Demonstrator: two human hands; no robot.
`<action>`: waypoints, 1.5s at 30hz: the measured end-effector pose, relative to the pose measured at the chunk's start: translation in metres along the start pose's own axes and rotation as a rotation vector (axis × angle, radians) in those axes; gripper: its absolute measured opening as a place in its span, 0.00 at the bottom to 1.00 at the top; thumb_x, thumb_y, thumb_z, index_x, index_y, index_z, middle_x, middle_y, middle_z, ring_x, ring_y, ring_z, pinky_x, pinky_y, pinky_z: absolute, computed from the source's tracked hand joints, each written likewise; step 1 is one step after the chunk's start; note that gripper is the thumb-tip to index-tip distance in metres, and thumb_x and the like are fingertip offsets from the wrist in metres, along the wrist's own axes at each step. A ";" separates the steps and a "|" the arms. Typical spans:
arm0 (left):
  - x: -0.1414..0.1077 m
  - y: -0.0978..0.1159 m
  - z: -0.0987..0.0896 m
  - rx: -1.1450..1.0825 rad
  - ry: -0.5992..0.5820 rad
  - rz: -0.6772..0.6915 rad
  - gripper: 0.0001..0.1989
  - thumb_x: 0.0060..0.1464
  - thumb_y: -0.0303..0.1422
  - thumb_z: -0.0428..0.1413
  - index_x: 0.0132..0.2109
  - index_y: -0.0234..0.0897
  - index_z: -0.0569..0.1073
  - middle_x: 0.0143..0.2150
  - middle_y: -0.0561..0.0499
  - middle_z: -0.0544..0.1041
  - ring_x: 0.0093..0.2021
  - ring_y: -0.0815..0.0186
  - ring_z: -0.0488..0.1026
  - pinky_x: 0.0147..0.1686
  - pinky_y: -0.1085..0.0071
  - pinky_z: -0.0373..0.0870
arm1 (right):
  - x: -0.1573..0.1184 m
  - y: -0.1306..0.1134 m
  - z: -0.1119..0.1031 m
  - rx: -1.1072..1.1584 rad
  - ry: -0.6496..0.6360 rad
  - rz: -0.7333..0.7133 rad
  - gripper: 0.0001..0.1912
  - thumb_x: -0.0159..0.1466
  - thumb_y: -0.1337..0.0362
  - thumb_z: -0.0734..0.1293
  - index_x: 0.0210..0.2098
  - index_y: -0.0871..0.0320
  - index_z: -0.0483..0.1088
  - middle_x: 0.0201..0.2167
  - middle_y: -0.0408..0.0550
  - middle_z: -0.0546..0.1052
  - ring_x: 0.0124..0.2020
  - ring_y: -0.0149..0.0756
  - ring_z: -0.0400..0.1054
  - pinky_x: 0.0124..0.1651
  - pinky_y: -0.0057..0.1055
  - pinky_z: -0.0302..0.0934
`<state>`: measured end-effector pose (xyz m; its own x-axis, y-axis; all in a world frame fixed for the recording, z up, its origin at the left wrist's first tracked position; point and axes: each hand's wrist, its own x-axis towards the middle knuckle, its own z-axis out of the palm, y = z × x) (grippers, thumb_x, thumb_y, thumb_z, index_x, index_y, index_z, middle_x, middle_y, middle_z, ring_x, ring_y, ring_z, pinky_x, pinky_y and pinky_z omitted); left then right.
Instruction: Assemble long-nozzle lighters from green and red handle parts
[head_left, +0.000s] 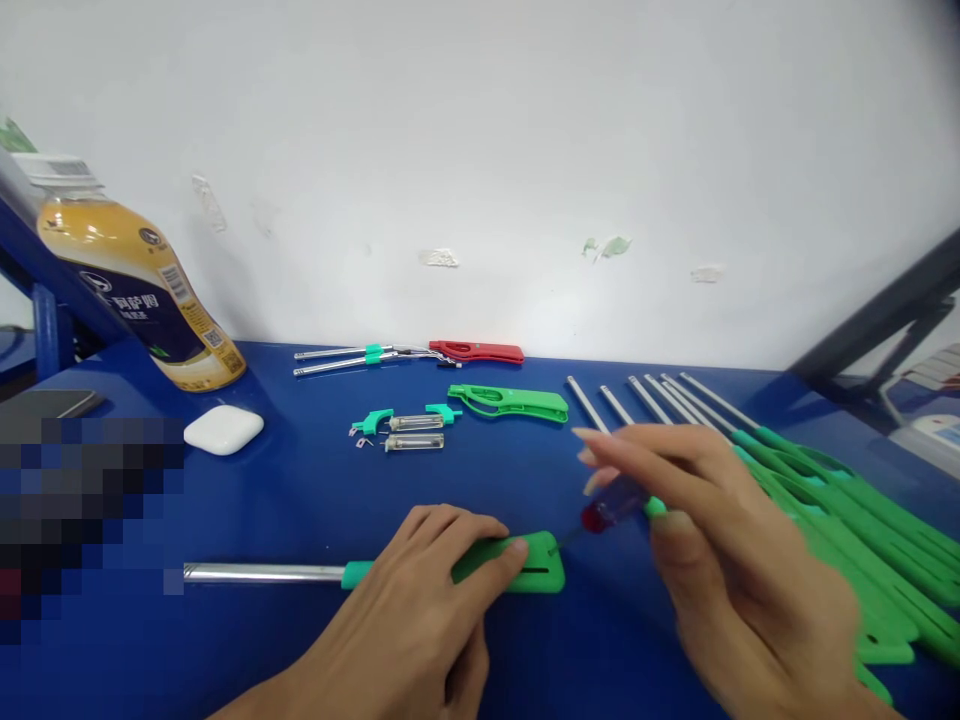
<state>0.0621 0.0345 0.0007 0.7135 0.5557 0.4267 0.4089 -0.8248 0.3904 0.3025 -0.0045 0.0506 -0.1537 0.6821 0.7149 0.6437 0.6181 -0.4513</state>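
Note:
A green lighter (541,565) with a long silver metal tube (262,573) lies flat on the blue table. My left hand (435,600) is wrapped over its green body, the thumb pressing near the slotted end. In my right hand (720,540) is a screwdriver (619,500) with a dark, see-through handle and a red collar, held between thumb and fingers. Its thin shaft points left and its tip is at the end of the green body; whether it enters an opening there is too small to tell.
Several green lighters (847,540) lie at the right. Farther back are a green half shell (517,402), a red shell (480,351), clear tanks (415,441) and metal tubes (337,366). A drink bottle (135,290) and white case (224,430) stand at the left.

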 end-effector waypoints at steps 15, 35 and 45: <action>0.002 -0.001 0.000 -0.002 -0.003 0.001 0.27 0.63 0.18 0.48 0.64 0.42 0.74 0.59 0.48 0.79 0.56 0.58 0.76 0.57 0.59 0.78 | 0.003 0.002 -0.001 0.131 -0.041 0.020 0.30 0.76 0.76 0.62 0.71 0.43 0.68 0.48 0.42 0.80 0.46 0.29 0.77 0.48 0.25 0.74; 0.003 0.001 0.001 0.023 -0.001 0.004 0.27 0.64 0.19 0.48 0.65 0.41 0.74 0.60 0.47 0.79 0.57 0.58 0.75 0.57 0.60 0.78 | 0.005 -0.002 -0.004 0.107 -0.076 0.149 0.27 0.78 0.69 0.63 0.71 0.36 0.68 0.54 0.38 0.82 0.51 0.27 0.78 0.54 0.22 0.74; 0.000 0.000 -0.001 0.036 -0.010 -0.001 0.28 0.63 0.19 0.48 0.65 0.40 0.74 0.60 0.47 0.79 0.58 0.58 0.76 0.58 0.60 0.78 | 0.002 -0.001 -0.005 0.055 -0.062 0.065 0.28 0.77 0.71 0.64 0.71 0.40 0.69 0.57 0.44 0.79 0.54 0.33 0.77 0.50 0.27 0.76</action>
<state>0.0620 0.0346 0.0019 0.7185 0.5557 0.4183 0.4295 -0.8275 0.3616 0.3050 -0.0054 0.0549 -0.1600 0.7430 0.6499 0.6122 0.5912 -0.5251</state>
